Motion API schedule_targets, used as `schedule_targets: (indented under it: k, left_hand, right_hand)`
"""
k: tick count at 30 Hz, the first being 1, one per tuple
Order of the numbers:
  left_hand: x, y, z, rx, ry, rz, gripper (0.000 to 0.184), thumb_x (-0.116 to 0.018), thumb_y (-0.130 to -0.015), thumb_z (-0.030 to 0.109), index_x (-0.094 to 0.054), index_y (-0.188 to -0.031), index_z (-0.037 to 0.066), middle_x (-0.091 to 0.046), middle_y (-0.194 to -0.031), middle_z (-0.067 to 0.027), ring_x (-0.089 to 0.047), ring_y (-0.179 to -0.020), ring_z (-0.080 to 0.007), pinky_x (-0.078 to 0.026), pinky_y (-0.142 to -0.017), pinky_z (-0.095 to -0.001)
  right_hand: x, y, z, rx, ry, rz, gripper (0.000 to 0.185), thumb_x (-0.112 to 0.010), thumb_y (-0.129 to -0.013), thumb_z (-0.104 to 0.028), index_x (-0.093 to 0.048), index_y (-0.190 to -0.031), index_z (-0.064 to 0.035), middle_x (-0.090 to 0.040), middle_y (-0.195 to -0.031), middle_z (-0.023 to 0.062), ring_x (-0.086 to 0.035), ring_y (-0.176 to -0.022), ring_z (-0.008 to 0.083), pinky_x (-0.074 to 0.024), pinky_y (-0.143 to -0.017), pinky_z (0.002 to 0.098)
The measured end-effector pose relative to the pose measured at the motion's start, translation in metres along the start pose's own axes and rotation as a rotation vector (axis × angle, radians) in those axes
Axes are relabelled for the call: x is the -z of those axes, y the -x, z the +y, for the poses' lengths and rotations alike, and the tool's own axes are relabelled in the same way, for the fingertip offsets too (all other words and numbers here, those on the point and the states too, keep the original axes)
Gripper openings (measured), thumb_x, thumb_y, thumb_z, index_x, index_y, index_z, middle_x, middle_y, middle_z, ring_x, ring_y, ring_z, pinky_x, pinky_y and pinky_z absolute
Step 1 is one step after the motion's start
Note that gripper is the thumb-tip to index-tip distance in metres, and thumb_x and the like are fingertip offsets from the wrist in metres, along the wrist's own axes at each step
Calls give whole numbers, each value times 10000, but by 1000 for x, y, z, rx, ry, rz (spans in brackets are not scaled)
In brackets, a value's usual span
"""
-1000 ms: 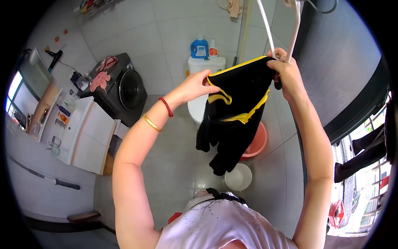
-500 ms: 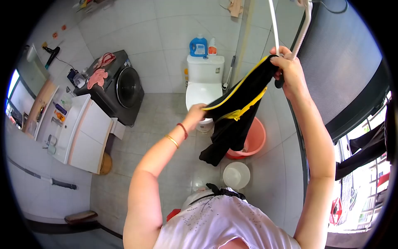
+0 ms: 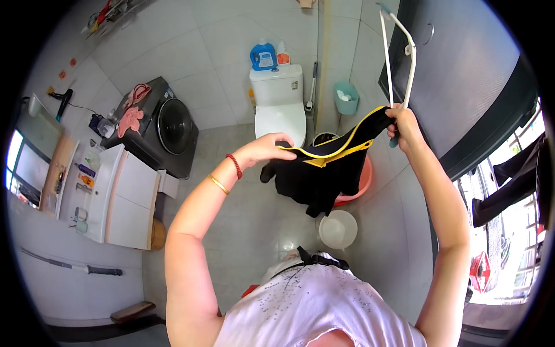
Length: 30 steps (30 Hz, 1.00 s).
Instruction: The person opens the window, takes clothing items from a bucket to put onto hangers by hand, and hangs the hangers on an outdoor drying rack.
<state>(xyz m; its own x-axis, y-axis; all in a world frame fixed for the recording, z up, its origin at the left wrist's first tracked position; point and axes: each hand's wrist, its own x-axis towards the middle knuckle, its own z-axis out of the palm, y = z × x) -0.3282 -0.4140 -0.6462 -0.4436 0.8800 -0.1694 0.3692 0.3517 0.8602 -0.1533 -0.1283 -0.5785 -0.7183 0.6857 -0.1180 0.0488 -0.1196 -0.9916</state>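
Note:
A black garment (image 3: 318, 182) with yellow trim hangs stretched between my two hands. My left hand (image 3: 267, 150), with a red bracelet and a gold bangle on its wrist, pinches the garment's left edge. At the right end, my right hand (image 3: 404, 126) is closed around the other corner of the cloth and the lower end of a white hanger (image 3: 410, 69). The hanger's two long arms rise above that hand. Behind the garment, a pink basin (image 3: 365, 180) is partly hidden, and a white bucket (image 3: 338, 229) stands below it on the floor.
A toilet (image 3: 280, 118) stands ahead with a blue bottle (image 3: 263, 56) on its tank. At left are a dark washing machine (image 3: 174, 126) and a white sink cabinet (image 3: 133, 199). A teal bin (image 3: 346, 98) is on the wall. Dark clothes (image 3: 509, 191) hang by the window at right.
The garment's top edge has dropped lower and is spread wider, sagging in a curve. My right hand and the hanger have come down in view, showing more of the hanger.

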Motion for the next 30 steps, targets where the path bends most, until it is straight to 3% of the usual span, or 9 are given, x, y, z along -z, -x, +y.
schedule_targets:
  k: [1,4,6,8,12,15,20,24,30]
  left_hand:
    - [0,-5,-5,47,-188,-57,271,-677,-769,271,-621,-910,46,-605,-898,-34,-542,-826,-125,-427,-759,-264]
    - [-3,-15,-14,163,59,209,301,-637,-801,313,-638,-861,18,-622,-834,-34,-550,-777,-123,-441,-733,-287]
    - [20,-15,-14,312,435,306,349,-536,-877,291,-565,-1083,11,-620,-975,-55,-585,-812,-177,-476,-774,-356]
    - [15,-12,-26,320,453,317,345,-505,-901,274,-523,-1153,39,-603,-1046,-70,-592,-837,-206,-486,-785,-362]
    - [2,-11,-51,228,730,147,276,-521,-899,220,-557,-1114,52,-605,-1057,-71,-596,-895,-205,-490,-787,-381]
    - [-15,4,-43,185,946,6,266,-529,-890,168,-556,-1116,31,-614,-1047,-64,-598,-917,-188,-491,-803,-366]
    - [-35,18,-24,71,127,-513,429,-629,-828,242,-541,-1154,-23,-604,-1049,-50,-527,-977,-93,-454,-840,-252]
    - [0,5,-41,119,1053,-10,375,-543,-888,277,-532,-1140,0,-597,-1099,-91,-584,-983,-182,-464,-888,-335]
    - [-7,12,-37,241,843,86,404,-484,-918,336,-501,-1196,44,-568,-1161,-66,-561,-1036,-172,-450,-903,-330]
  right_hand:
    - [2,0,5,-18,30,-18,80,-511,-765,-52,-470,-832,-46,-391,-600,4,-335,-437,85,-279,-382,239]
    - [-1,12,12,-65,191,-87,75,-522,-764,-72,-478,-818,-45,-396,-604,10,-354,-445,85,-290,-383,245]
    - [4,14,31,-110,339,-221,80,-547,-753,-91,-489,-786,-47,-389,-593,7,-369,-446,93,-294,-384,255]
    - [4,26,49,-211,418,-256,92,-567,-740,-104,-494,-756,-52,-380,-576,-2,-370,-442,101,-290,-385,263]
    - [5,40,60,-223,301,-360,116,-538,-762,-80,-434,-710,-84,-363,-546,-12,-325,-394,86,-254,-353,241]
    - [22,27,78,-347,266,-236,90,-522,-766,-90,-440,-730,-86,-355,-540,-7,-306,-387,89,-255,-351,247]
    - [45,8,104,-370,109,-75,64,-512,-777,-94,-454,-792,-72,-390,-581,6,-333,-395,90,-266,-350,246]
    - [29,32,112,-395,287,-267,86,-529,-790,-111,-468,-835,-70,-415,-614,3,-359,-405,83,-283,-359,231]
    - [29,53,121,-225,307,-542,130,-555,-813,-167,-497,-802,-52,-479,-597,10,-430,-431,74,-338,-391,232]
